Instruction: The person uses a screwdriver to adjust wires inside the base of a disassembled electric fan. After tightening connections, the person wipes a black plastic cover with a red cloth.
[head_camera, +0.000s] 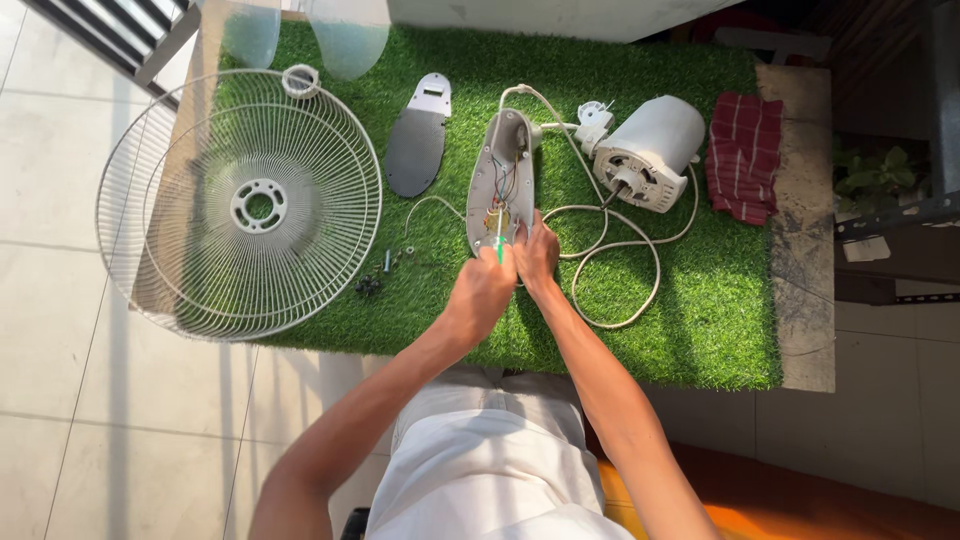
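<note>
An opened white fan base housing (503, 165) lies on the green turf mat (700, 320), its wires and small parts showing inside. My left hand (480, 290) grips a green-handled screwdriver (499, 246) whose shaft points into the near end of the housing. My right hand (537, 255) rests against the housing's near right edge, steadying it. The dark cover plate (418, 140) of the housing lies just to the left.
A white wire fan guard (240, 205) lies at the left, overhanging the mat. The white fan motor (650, 150) with its looping cord (620, 290) sits right of the housing. A red checked cloth (745, 155) lies far right. Small screws (378, 275) rest near the guard; translucent blades (345, 35) lie at the back.
</note>
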